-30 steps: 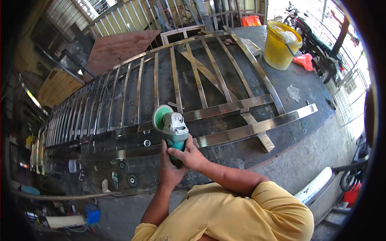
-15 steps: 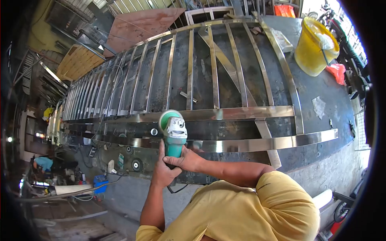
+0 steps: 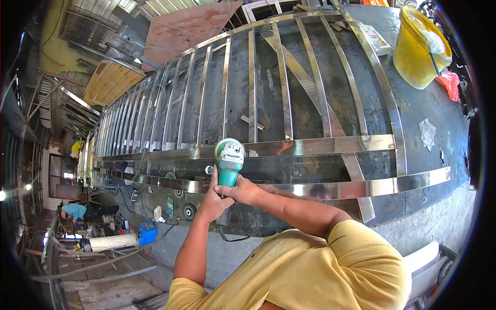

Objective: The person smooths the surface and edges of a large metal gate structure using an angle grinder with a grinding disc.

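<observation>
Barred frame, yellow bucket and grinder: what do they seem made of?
Barred frame: polished metal, perhaps stainless steel, given its mirror-like reflections. Yellow bucket: probably plastic, smudged, with a thick rim. Grinder: green body likely plastic, evenly coloured; silvery head perhaps metal.

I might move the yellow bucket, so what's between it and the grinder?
The head view shows the barred metal frame and a slanting strip beyond the grinder, then bare tabletop up to the yellow bucket.

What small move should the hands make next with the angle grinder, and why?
I'd probably bring the angle grinder gently toward the shiny metal rail: its disc overlaps that rail in view, though contact is unclear, and the left hand and right hand both hold the tool.
</observation>
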`<state>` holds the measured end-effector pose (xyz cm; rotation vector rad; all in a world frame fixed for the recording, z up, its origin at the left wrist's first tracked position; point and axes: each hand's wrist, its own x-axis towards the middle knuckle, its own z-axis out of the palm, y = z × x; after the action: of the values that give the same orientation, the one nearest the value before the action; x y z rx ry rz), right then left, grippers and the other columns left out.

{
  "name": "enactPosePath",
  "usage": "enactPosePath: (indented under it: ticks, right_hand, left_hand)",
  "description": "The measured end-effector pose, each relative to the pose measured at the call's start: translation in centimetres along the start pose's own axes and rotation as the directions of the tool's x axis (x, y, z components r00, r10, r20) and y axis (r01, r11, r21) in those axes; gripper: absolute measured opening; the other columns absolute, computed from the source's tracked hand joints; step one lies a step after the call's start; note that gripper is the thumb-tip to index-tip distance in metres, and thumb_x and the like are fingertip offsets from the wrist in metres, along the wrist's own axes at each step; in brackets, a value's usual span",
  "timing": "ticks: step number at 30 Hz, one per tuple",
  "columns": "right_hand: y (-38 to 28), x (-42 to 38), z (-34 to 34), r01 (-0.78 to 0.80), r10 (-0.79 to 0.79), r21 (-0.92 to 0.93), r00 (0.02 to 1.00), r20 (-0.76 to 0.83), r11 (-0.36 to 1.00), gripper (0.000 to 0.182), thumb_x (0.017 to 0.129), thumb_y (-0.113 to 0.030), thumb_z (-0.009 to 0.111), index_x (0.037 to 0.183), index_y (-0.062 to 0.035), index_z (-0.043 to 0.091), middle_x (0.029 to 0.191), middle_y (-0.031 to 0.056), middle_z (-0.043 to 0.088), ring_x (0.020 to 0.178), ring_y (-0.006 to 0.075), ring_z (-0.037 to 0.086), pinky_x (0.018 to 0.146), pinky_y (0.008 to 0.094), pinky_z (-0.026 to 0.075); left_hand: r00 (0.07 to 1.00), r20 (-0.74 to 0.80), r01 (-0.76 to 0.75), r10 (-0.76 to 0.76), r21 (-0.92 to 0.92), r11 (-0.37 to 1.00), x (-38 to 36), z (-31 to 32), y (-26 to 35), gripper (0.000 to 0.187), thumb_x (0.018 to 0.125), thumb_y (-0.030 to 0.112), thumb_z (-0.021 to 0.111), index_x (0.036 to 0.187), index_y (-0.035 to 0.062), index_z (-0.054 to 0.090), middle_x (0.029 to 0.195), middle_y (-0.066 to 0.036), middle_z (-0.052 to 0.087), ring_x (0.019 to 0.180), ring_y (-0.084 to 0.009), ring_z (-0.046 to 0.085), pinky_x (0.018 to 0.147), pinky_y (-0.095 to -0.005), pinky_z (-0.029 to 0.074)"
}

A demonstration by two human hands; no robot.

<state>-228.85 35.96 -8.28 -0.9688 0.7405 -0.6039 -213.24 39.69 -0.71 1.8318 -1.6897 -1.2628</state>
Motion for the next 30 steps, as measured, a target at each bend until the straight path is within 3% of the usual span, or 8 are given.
enactPosePath:
  ticks: [4,11,14,17,23,27,28,30]
  right_hand:
    - [1.8,1.6,-0.2,0.005,-0.002,0.070,0.999,-0.052,0.998,0.108,0.081,-0.065,0.081,0.143,0.0144,0.042,0.131,0.0274,0.064,0.125,0.0318,0.064,0.107,0.0385,0.049]
    - [3.5,0.1,-1.1,0.093,-0.077,0.078,0.979,-0.191,0.993,0.104,0.082,-0.064,0.079,0.144,0.0105,0.042,0.128,0.0260,0.065,0.120,0.0311,0.066,0.102,0.0379,0.052]
    - [0.5,1.3,-0.9,-0.033,0.040,0.057,0.991,-0.124,0.998,0.095,0.083,-0.060,0.080,0.140,0.0078,0.045,0.114,0.0223,0.069,0.096,0.0273,0.072,0.081,0.0366,0.059]
    - [-1.9,2.4,-0.6,-0.112,0.119,0.119,0.992,-0.051,0.987,0.084,0.084,-0.056,0.081,0.132,0.0060,0.049,0.089,0.0140,0.067,0.061,0.0157,0.062,0.051,0.0306,0.051]
    - [-0.6,0.6,-2.2,-0.001,0.036,0.203,0.985,-0.171,0.979,0.082,0.085,-0.052,0.081,0.133,0.0064,0.049,0.093,0.0145,0.068,0.064,0.0165,0.064,0.053,0.0307,0.052]
    - [0.2,-0.2,-2.7,0.009,0.003,0.072,0.986,-0.168,0.997,0.078,0.089,-0.042,0.082,0.141,0.0032,0.046,0.116,0.0130,0.067,0.101,0.0162,0.065,0.084,0.0345,0.056]
    - [-0.5,-0.2,-2.4,0.004,0.009,0.088,0.990,-0.144,0.996,0.087,0.084,-0.052,0.080,0.138,0.0097,0.050,0.120,0.0232,0.069,0.111,0.0264,0.068,0.099,0.0380,0.053]
    - [-2.0,0.6,-2.0,-0.095,0.102,0.073,0.990,-0.097,0.993,0.089,0.084,-0.053,0.080,0.138,0.0107,0.050,0.122,0.0235,0.068,0.113,0.0263,0.068,0.100,0.0378,0.052]
  left_hand:
    - [0.996,0.031,0.076,-0.081,0.128,0.989,0.7,-0.2,3.0,0.122,0.081,0.015,0.080,0.167,0.0093,-0.006,0.164,-0.020,0.036,0.146,-0.0292,0.043,0.118,-0.0397,0.039]
    - [0.986,0.133,-0.097,0.104,-0.059,0.994,1.8,1.5,1.3,0.118,0.084,0.012,0.077,0.167,0.0119,-0.007,0.161,-0.019,0.040,0.142,-0.0283,0.047,0.117,-0.0404,0.040]
    - [0.994,0.099,0.059,-0.038,-0.212,0.976,2.1,0.3,1.5,0.118,0.084,0.013,0.076,0.168,0.0132,-0.007,0.157,-0.018,0.045,0.140,-0.0291,0.050,0.116,-0.0411,0.041]
    - [1.000,0.024,-0.007,0.010,-0.112,0.994,3.1,-1.3,-1.0,0.117,0.085,0.015,0.076,0.168,0.0142,-0.007,0.153,-0.017,0.049,0.138,-0.0300,0.052,0.114,-0.0420,0.042]
    - [0.995,0.068,-0.073,0.079,-0.082,0.994,4.3,1.2,1.1,0.120,0.080,0.015,0.076,0.167,0.0079,-0.006,0.162,-0.017,0.037,0.145,-0.0282,0.042,0.119,-0.0392,0.035]
    - [0.993,0.078,-0.077,0.090,-0.156,0.985,3.6,2.2,0.8,0.122,0.081,0.016,0.078,0.167,0.0091,-0.007,0.161,-0.020,0.039,0.145,-0.0312,0.044,0.119,-0.0405,0.036]
    - [0.996,0.073,-0.039,0.055,-0.212,0.977,3.3,2.0,1.0,0.121,0.081,0.016,0.078,0.167,0.0096,-0.007,0.160,-0.020,0.040,0.144,-0.0309,0.045,0.119,-0.0409,0.036]
    - [0.999,0.053,0.027,-0.014,-0.241,0.970,2.7,0.9,1.7,0.120,0.081,0.016,0.077,0.168,0.0111,-0.006,0.155,-0.016,0.045,0.140,-0.0290,0.048,0.117,-0.0416,0.038]
